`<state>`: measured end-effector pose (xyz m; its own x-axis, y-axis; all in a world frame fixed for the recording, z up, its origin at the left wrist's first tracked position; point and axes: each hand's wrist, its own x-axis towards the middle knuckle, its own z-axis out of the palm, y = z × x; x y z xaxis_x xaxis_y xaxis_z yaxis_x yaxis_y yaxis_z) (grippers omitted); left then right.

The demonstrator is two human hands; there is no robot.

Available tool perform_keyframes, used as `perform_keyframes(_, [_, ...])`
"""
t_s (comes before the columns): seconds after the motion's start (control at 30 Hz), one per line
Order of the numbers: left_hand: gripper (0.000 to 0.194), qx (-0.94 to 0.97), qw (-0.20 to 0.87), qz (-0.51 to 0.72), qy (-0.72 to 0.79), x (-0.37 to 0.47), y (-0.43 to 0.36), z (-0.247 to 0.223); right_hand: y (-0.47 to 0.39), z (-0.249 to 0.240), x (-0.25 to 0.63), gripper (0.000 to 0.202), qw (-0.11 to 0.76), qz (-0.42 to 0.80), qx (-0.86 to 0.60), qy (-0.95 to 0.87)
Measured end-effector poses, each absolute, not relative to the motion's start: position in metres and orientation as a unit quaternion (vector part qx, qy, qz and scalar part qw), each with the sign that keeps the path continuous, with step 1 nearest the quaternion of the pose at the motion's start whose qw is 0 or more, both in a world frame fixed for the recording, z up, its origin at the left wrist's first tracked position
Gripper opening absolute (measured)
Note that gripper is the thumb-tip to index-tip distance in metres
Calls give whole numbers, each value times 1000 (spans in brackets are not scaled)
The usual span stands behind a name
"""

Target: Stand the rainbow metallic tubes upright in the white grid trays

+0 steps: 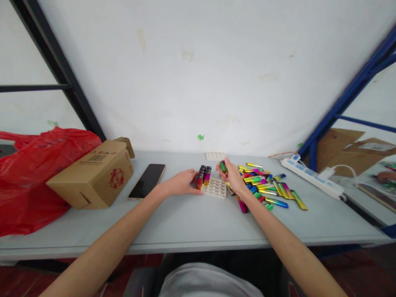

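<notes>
A white tray with rows of round holes lies on the table. Several shiny lighters, red to purple with dark tops, stand upright in its left part. My left hand is curled round the tray's left end, thumb at the near corner and fingers behind, close against the standing lighters. Above the tray's right side, my right hand pinches a green lighter, tilted. Beside and partly behind this hand, a loose heap of multicoloured metallic lighters covers the table.
Another white holed tray lies by the wall. Left of my hands are a phone, a cardboard box and a red plastic bag. On the right a white power strip runs near the blue frame.
</notes>
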<state>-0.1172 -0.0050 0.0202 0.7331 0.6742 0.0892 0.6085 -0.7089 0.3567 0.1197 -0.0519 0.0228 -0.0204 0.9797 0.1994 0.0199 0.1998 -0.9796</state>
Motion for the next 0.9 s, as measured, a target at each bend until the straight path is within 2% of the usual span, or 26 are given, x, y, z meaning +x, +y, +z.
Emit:
perform_keyframes(0.1, [62,918,161,113,344,-117,-5,20,-58,28,121,62,535,399,-430,-608])
perform_keyframes(0.37, [62,920,170,125,329,-119,-3,17,-64,38,123,40,483,151,-444,-739])
perform_keyframes(0.5, [62,921,164,124,330,-119,-2,15,-64,34,122,34,436,174,-450,-759])
perform_keyframes(0.63, [62,921,162,127,331,-120,0,12,-64,29,121,30,431,196,-453,-755])
perform_keyframes(0.9, [60,922,168,124,326,-120,0,12,-61,22,119,35,383,191,-427,-797])
